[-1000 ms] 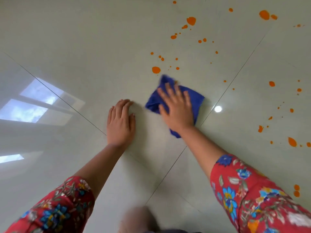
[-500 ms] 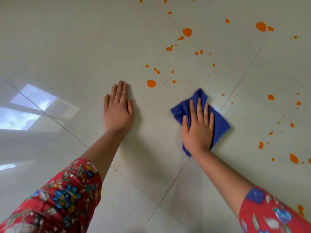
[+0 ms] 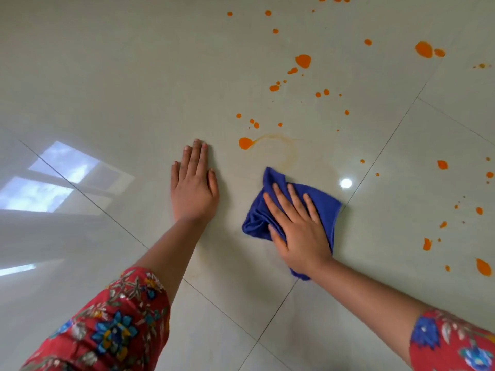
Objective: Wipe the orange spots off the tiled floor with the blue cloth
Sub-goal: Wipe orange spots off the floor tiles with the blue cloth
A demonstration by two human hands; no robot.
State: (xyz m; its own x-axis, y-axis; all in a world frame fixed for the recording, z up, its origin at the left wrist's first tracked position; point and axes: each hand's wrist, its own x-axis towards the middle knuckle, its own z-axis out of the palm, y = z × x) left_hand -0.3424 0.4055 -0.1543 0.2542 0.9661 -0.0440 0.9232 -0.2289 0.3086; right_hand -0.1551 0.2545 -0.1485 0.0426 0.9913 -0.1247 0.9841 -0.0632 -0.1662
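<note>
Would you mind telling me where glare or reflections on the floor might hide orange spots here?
Head view: a bright window reflection washes out the tiled floor at left; a small round glare spot sits just beyond the blue cloth; neither overlaps the visible orange spots, which look sharp; the faint smear ring is low-contrast.

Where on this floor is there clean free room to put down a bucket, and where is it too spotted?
Free: the tiled floor left of the left hand, up to the window reflection, and between the forearms. Crowded: orange spots lie beyond and right of the blue cloth under the right hand.
</note>
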